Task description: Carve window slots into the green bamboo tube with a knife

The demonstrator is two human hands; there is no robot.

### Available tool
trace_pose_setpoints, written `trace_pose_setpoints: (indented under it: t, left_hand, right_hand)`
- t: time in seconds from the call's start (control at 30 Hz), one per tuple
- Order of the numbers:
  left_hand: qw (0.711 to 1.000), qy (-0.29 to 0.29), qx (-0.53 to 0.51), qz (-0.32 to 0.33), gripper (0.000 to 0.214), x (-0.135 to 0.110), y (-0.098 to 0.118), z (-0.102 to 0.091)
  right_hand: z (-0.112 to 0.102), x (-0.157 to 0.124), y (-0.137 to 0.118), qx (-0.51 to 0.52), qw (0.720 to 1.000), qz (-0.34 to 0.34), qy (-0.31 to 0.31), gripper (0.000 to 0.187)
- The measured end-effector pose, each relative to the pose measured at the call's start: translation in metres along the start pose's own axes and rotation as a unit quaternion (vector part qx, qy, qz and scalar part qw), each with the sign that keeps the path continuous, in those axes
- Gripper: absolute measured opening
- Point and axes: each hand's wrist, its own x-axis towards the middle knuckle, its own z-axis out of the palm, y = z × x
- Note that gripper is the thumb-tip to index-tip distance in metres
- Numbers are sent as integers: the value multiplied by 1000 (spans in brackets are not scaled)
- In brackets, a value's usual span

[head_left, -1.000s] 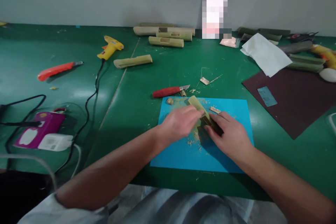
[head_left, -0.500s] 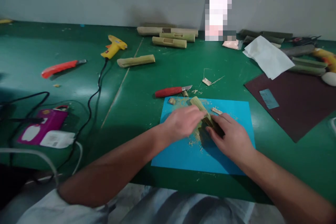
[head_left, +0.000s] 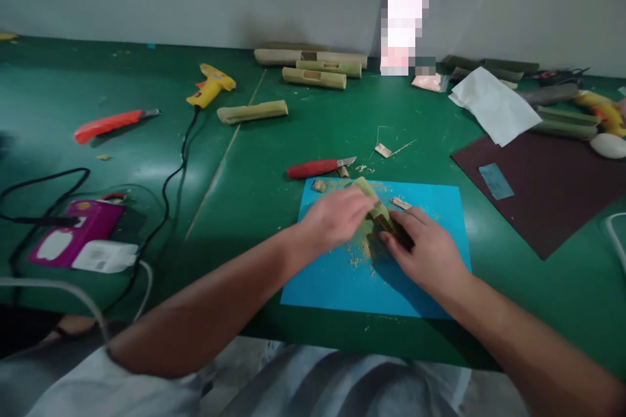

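My right hand (head_left: 433,249) grips the near end of a short green bamboo tube (head_left: 364,187), which points away and to the left over a blue sheet (head_left: 317,283). An opening is cut in the tube's upper side. At its middle, my left hand (head_left: 337,214) is closed in a pinch, slightly smeared by motion; whatever its fingers hold is hidden. Shavings and dust (head_left: 359,254) lie scattered below the tube. Small bamboo offcuts (head_left: 402,203) rest on the sheet. Just beyond it lies a red-handled knife (head_left: 315,169).
Further left are a yellow glue gun (head_left: 211,86) with its cord, a red cutter (head_left: 110,126) and a purple power box (head_left: 81,231). Several bamboo tubes (head_left: 314,78) lie along the wall. A dark red sheet (head_left: 542,221) and white paper (head_left: 495,107) are at right.
My left hand has shifted a little to the left along the bamboo tube. My right hand keeps its grip. The whole view has drifted slightly.
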Motion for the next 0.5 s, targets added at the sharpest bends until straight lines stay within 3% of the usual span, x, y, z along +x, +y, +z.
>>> trace_pose_setpoints:
  t: [0.07, 0.2, 0.33, 0.43, 0.5]
  left_hand:
    - [1000, 18, 17, -16, 26, 0, 0, -1]
    - [999, -27, 15, 18, 27, -3, 1, -1]
    - [999, 24, 27, -9, 26, -3, 1, -1]
    - [999, -36, 8, 14, 28, -2, 1, -1]
    - [1000, 5, 20, -10, 26, -2, 2, -2]
  right_hand:
    - [0, 0, -1, 0, 1000, 1, 1, 30]
    - [-1, 1, -1, -1, 1000, -1, -11, 30]
    - [0, 1, -1, 0, 1000, 3, -6, 31]
    - [0, 1, 0, 3, 1000, 3, -12, 31]
    - [1, 1, 0, 3, 1000, -1, -6, 32]
